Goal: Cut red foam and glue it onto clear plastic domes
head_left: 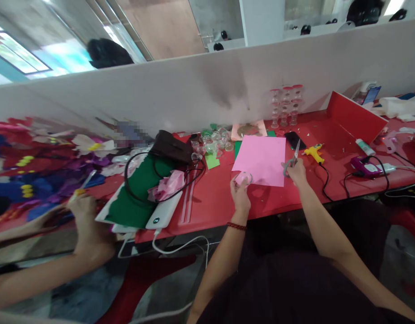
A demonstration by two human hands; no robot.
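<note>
My right hand (pixel 297 173) is closed round the grey-green handles of a pair of scissors (pixel 296 150), whose blades point up and away from me. Between the fingers of my left hand (pixel 240 193) is a small round pink piece (pixel 244 178) with a pale rim; its exact kind is too small to make out. Both hands are at the near edge of a pink paper sheet (pixel 261 157) lying flat on the red table (pixel 207 202). Just right of the scissors rests a yellow glue gun (pixel 314 153), and behind them a dark phone (pixel 294 140).
Clear plastic cups (pixel 216 140) are piled behind the sheet, with stacked cups (pixel 286 107) against the white partition (pixel 194 90). At left lie a dark bag (pixel 170 146), green sheet (pixel 136 198) and white power bank (pixel 165 209). A co-worker's hands (pixel 81 207) work further left. A purple power strip (pixel 366 167) sits right.
</note>
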